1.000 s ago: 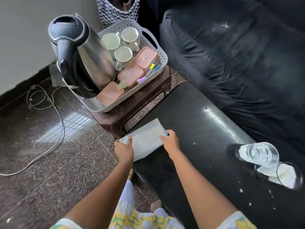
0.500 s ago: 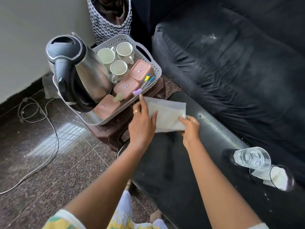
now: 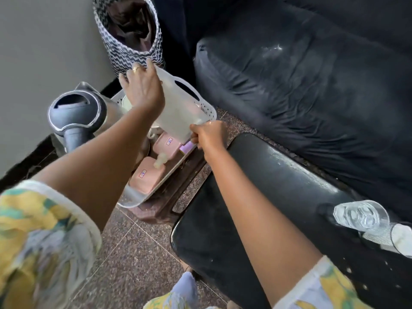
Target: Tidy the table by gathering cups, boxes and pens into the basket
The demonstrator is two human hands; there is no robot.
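A white cloth (image 3: 178,108) is stretched over the white perforated basket (image 3: 208,110), which sits on a brown stool (image 3: 169,197). My left hand (image 3: 142,88) grips the cloth's far corner above the basket. My right hand (image 3: 208,133) pinches its near corner at the basket's right rim. Under the cloth, pink boxes (image 3: 147,172) (image 3: 167,143), a purple pen end (image 3: 186,147) and part of a white cup (image 3: 126,102) show. The other cups are hidden by the cloth and my arm.
A steel kettle with a black lid (image 3: 77,112) stands in the basket's left end. The black table (image 3: 278,208) carries two glasses (image 3: 361,216) at its right. A dark sofa (image 3: 312,85) lies behind, a zigzag-patterned bin (image 3: 131,47) beyond the basket.
Both hands lifted the white cloth off the black table and carried it left and away, over the basket. The view has tilted toward the basket.
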